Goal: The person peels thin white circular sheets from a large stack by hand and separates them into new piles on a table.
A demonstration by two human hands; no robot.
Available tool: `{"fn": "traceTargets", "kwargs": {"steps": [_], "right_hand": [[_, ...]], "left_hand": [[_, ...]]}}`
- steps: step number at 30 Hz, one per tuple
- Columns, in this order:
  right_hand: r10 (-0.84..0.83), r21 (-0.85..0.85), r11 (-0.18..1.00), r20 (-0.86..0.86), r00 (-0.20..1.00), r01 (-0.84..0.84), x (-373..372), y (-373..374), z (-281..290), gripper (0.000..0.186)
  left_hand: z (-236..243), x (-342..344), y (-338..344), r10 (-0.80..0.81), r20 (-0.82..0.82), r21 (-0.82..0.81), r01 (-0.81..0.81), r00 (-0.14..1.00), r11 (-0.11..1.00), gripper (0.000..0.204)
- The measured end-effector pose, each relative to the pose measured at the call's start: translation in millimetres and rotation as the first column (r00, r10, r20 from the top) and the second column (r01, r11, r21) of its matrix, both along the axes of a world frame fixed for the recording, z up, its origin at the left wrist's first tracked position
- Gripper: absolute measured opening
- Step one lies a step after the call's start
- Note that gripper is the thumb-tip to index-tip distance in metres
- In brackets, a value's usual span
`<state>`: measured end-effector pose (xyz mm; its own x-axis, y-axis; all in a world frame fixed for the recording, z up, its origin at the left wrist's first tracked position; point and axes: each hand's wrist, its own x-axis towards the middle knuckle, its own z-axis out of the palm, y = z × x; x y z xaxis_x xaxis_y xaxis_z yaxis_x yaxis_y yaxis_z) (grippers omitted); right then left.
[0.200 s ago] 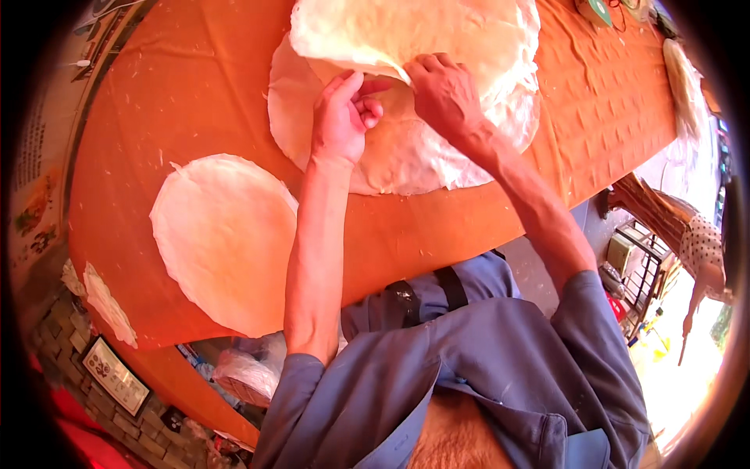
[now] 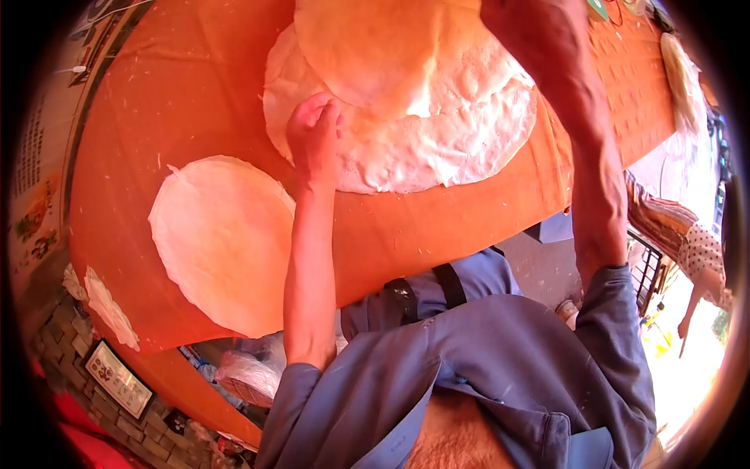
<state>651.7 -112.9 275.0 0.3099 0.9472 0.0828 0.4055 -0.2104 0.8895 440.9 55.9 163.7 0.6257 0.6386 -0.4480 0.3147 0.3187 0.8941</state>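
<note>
A wide, pale round sheet [image 2: 461, 156], thin and wrinkled like dough or flatbread, lies on the orange tablecloth [image 2: 391, 234]. Above it is a second thin sheet [image 2: 367, 47], raised and folded, its lower edge hanging over the first. My left hand [image 2: 315, 141] is over the left part of the lower sheet, fingers curled in beside the raised sheet's edge; whatever they may hold is hidden. At the upper right, my right hand [image 2: 531, 23] reaches up past the picture's top edge, its fingers out of sight. Another round sheet [image 2: 226, 242] lies flat to the left of my left forearm.
Crumpled pale scraps [image 2: 111, 307] hang at the table's left corner. A framed sign [image 2: 117, 377] is on the brick-patterned surface at lower left, near a plastic-wrapped bundle [image 2: 250, 377]. Another person's arm [image 2: 664, 207] shows at the right, beside a black rack [image 2: 644, 266].
My right hand has risen up and to the right, out past the top edge. The upper sheet has shifted and its edge hangs differently. My left hand has moved slightly left and down.
</note>
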Motion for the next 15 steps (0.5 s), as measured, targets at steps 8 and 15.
{"fn": "traceTargets", "kwargs": {"steps": [8, 15], "right_hand": [[0.323, 0.447, 0.761, -0.889, 0.323, 0.47, -67, 7, -34, 0.01], [0.349, 0.461, 0.798, -0.878, 0.326, 0.388, -87, 2, 9, 0.008]], "left_hand": [[-16, 11, 24, 0.057, 0.016, 0.069, -0.058, 0.998, 0.996, 0.037], [1, 6, 16, 0.254, 0.399, -0.404, -0.079, 0.881, 0.911, 0.04]]}}
